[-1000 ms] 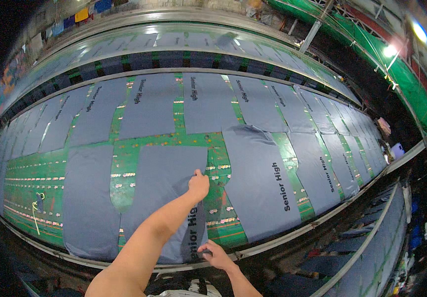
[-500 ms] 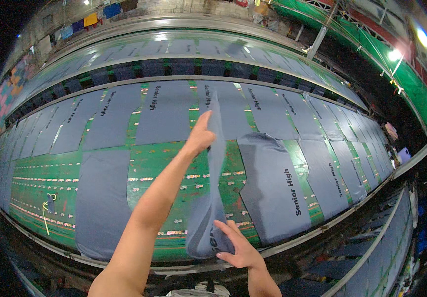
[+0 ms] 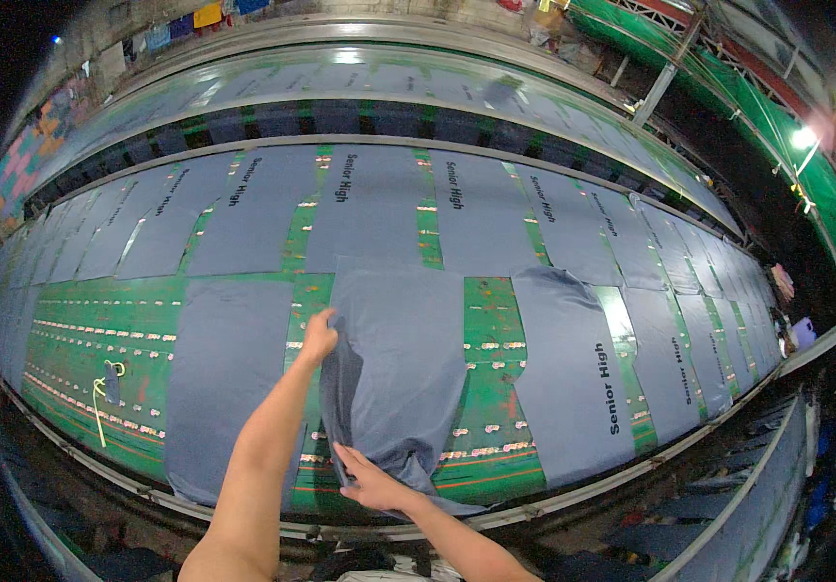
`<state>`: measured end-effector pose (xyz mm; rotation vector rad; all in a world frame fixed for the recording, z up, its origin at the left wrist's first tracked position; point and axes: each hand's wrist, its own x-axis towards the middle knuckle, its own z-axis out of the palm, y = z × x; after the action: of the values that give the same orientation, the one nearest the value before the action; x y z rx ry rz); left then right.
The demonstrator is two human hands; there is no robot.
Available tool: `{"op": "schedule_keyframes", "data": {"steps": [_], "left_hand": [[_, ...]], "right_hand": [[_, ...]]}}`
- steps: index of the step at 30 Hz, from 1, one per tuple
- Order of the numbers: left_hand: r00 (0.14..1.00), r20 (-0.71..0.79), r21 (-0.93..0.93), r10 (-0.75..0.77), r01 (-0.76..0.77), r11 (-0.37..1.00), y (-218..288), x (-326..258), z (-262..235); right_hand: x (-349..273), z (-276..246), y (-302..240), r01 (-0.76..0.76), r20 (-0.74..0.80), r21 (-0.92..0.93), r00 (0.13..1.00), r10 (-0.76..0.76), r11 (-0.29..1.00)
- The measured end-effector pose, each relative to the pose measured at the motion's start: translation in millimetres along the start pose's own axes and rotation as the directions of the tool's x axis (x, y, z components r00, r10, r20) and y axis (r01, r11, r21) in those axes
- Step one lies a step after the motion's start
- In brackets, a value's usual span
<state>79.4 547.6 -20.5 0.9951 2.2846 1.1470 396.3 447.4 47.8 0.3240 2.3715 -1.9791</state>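
Observation:
A grey-blue cloth panel [image 3: 399,339] lies spread over the green table, rumpled along its left and near edges. My left hand [image 3: 319,337] is closed on its left edge, toward the far end, where the cloth folds up darkly. Nearer to me, my right hand [image 3: 374,482] rests at the near left part of the same panel, fingers stretched out and thumb apart. To the left lies a plain grey-blue panel [image 3: 229,378]. To the right is another panel [image 3: 573,388] with dark lettering and a rumpled far edge.
The long green table [image 3: 496,388] has rows of small pale marks and a metal rim at its near edge. A far row of printed panels [image 3: 374,213] runs along it. At left lies a yellow cord [image 3: 99,412] by a small dark piece. Another long table [image 3: 340,92] stands beyond.
The cloth panel, upright and folded between my hands before, now lies mostly flat. My left hand has come down and nearer; my right hand has moved left and its fingers have straightened. The view has shifted slightly.

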Motion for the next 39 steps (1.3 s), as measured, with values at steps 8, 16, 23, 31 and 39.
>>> {"op": "schedule_keyframes", "data": {"steps": [8, 16, 23, 31, 39], "left_hand": [[0.885, 0.458, 0.11, -0.076, 0.028, 0.994, -0.7, -149.9, -9.4], [0.653, 0.642, 0.145, -0.402, 0.411, 0.9, 44.3, -287.3, -35.7], [0.59, 0.738, 0.135, -0.328, 0.347, 0.928, 99.3, -334.9, 6.7], [0.937, 0.33, -0.162, -0.118, 0.179, 0.97, 124.4, -356.7, 15.9], [0.962, 0.14, -0.391, -0.236, 0.273, 0.879, 82.6, -356.2, -33.5]], "right_hand": [[-73.5, -61.1, 15.8, -0.348, -0.199, -0.094, 0.925, 0.325, 0.933], [-138.6, -61.6, 64.0, -0.614, -0.492, -0.276, 0.751, 0.44, 0.74], [-115.1, -22.4, 83.0, -0.467, -0.392, -0.296, 0.855, 0.34, 0.833], [-139.3, -24.2, 138.2, -0.041, -0.408, 0.522, 0.865, 0.292, 0.852], [-131.2, -57.2, 77.6, 0.262, -0.38, 0.918, 0.792, 0.478, 0.296]]}}
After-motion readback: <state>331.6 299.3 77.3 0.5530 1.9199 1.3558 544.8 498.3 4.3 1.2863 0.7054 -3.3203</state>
